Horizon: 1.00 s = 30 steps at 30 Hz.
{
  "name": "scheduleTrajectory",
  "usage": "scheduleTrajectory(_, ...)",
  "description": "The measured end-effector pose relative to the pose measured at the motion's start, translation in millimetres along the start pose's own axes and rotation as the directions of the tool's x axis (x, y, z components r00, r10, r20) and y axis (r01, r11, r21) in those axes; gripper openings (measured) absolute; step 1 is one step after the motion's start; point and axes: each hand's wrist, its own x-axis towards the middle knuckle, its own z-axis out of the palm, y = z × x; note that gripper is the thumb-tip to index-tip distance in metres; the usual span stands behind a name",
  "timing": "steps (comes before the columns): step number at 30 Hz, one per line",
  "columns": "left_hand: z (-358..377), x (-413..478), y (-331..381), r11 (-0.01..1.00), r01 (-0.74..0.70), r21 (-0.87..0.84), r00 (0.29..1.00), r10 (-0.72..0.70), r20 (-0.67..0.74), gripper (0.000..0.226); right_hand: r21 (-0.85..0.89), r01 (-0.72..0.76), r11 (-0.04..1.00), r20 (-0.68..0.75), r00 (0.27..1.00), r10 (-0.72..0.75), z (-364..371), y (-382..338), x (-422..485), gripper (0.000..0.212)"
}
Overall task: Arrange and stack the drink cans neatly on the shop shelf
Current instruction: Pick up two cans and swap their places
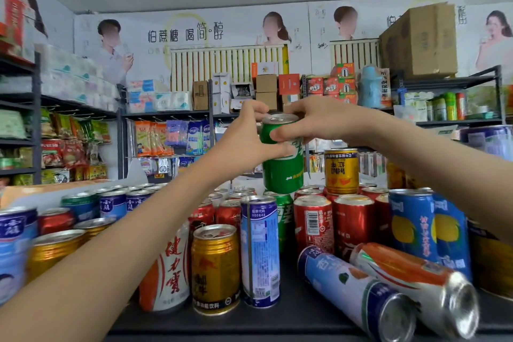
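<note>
A green can (283,172) stands upright on top of another green can (283,216) in the middle of the dark shelf (291,319). Both hands hold its upper half: my left hand (249,136) grips it from the left, my right hand (311,122) from the right and over the rim. A gold can (341,171) is stacked on red cans to its right. Around them stand several upright cans: red (313,225), gold (216,269), tall blue (259,251), white and orange (166,272).
Two tall cans lie on their sides at the front right, one blue (358,291), one orange and white (416,286). Blue cans with a yellow fruit (413,225) stand at the right. Shelves of snacks and boxes fill the background across the aisle.
</note>
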Motion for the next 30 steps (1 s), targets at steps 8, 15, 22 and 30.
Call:
scheduleTrajectory(8, -16.3, -16.8, -12.8, 0.905, 0.113, 0.411, 0.829, -0.314, 0.463, 0.102, 0.086, -0.128, 0.988, -0.017, 0.991, 0.13, 25.3, 25.0, 8.9, 0.051)
scheduleTrajectory(15, -20.7, -25.4, -23.9, 0.849, 0.131, 0.511, 0.795, -0.398, 0.457, 0.1, 0.122, -0.196, 0.973, 0.076, 0.979, 0.188, 38.4, 29.2, 16.2, 0.057)
scheduleTrajectory(22, -16.7, -29.8, -24.9, 0.881, 0.093, 0.464, 0.79, -0.349, 0.505, 0.085, -0.021, -0.245, 0.969, 0.191, 0.951, 0.244, 60.8, 43.0, 13.0, 0.054)
scheduleTrajectory(30, -10.9, -31.0, -25.0, 0.879, 0.055, 0.474, 0.728, -0.36, 0.584, 0.077, -0.001, -0.299, 0.954, 0.39, 0.878, 0.276, 74.0, 48.8, 8.0, 0.036)
